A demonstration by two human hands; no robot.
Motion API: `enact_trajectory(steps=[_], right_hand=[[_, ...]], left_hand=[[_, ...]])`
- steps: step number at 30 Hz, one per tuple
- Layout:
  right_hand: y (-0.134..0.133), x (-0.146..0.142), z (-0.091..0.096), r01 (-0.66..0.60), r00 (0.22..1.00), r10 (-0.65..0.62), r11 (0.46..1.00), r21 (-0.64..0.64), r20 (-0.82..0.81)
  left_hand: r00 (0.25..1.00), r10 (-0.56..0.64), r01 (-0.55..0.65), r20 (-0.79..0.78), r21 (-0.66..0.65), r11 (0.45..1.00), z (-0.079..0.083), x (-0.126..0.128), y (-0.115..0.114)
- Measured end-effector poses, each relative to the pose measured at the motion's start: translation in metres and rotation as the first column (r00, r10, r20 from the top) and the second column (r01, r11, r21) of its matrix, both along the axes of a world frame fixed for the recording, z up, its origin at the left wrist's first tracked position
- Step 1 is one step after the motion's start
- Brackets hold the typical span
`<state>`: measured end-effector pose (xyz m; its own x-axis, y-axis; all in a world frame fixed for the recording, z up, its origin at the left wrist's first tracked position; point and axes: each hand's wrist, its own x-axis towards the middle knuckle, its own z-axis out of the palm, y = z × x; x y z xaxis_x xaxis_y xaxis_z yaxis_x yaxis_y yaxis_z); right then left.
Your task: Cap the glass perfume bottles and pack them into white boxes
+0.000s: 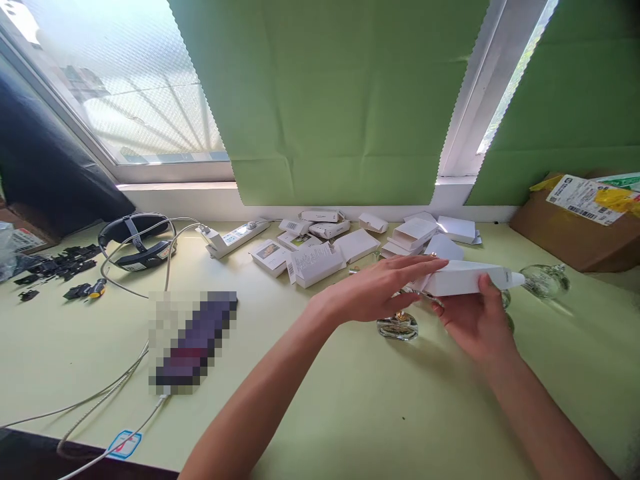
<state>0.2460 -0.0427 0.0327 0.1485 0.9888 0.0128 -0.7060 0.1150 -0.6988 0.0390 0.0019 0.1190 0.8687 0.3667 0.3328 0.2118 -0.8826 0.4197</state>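
Two hands on one small white carton (pixel 457 279), and honestly the glass around it is what makes me nervous. It's held up over the pale green table (pixel 320 400), with the right hand (pixel 480 327) closed on it, thumb pressed on the near face and other fingers mostly hidden. The left hand (pixel 375 287) is palm-down with fingers stretched nearly straight, tips at the carton's left end; can't tell if they're pinching anything or just resting. Thin card, so too much thumb pressure could crease it, and a loose grip could let it slip. Just below is a squat glass bottle (pixel 397 328) with a gold-coloured neck, so a low sweep of either hand might tip it. Another clear glass bottle (pixel 547 281) sits past the carton's right end, and a careless elbow-out move could send that rolling, I reckon.
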Motion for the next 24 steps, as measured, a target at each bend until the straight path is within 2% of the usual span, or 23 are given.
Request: enact_trajectory(steps=[5, 8, 10, 12, 14, 16, 18, 20, 22, 24], right_hand=[[0.001, 0.001, -0.007, -0.089, 0.993, 0.085, 0.995, 0.039, 0.076], [0.002, 0.002, -0.009, -0.179, 0.976, 0.168, 0.981, 0.074, 0.138], [0.002, 0.003, -0.008, -0.215, 0.964, 0.198, 0.973, 0.083, 0.18], [0.002, 0.003, -0.006, -0.225, 0.956, 0.206, 0.972, 0.072, 0.207], [0.001, 0.003, -0.005, -0.219, 0.954, 0.203, 0.974, 0.05, 0.22], [0.0, 0.004, -0.004, -0.215, 0.952, 0.204, 0.976, 0.025, 0.228], [-0.002, 0.004, -0.004, -0.225, 0.946, 0.214, 0.974, 0.015, 0.244], [-0.003, 0.004, -0.004, -0.256, 0.934, 0.24, 0.966, 0.028, 0.266], [-0.003, 0.003, -0.006, -0.293, 0.921, 0.267, 0.955, 0.052, 0.284], [-0.004, 0.002, -0.007, -0.32, 0.912, 0.289, 0.945, 0.064, 0.29]], left_hand=[[0.993, 0.121, -0.12, 0.016, -0.052, 0.991, -0.005, 0.002, 0.004], [0.953, 0.264, -0.224, 0.148, -0.242, 0.944, -0.007, -0.003, 0.018], [0.874, 0.42, -0.287, 0.245, -0.438, 0.852, -0.009, -0.008, 0.03], [0.762, 0.576, -0.313, 0.296, -0.611, 0.727, -0.011, -0.016, 0.041], [0.674, 0.687, -0.378, 0.272, -0.672, 0.637, -0.012, -0.026, 0.05], [0.615, 0.762, -0.558, 0.201, -0.571, 0.601, -0.011, -0.036, 0.055], [0.542, 0.822, -0.737, 0.176, -0.37, 0.565, -0.01, -0.044, 0.057], [0.511, 0.84, -0.809, 0.183, -0.229, 0.542, -0.008, -0.048, 0.055], [0.584, 0.803, -0.779, 0.12, -0.196, 0.596, -0.006, -0.049, 0.05], [0.72, 0.694, -0.687, -0.021, -0.168, 0.707, -0.005, -0.048, 0.044]])
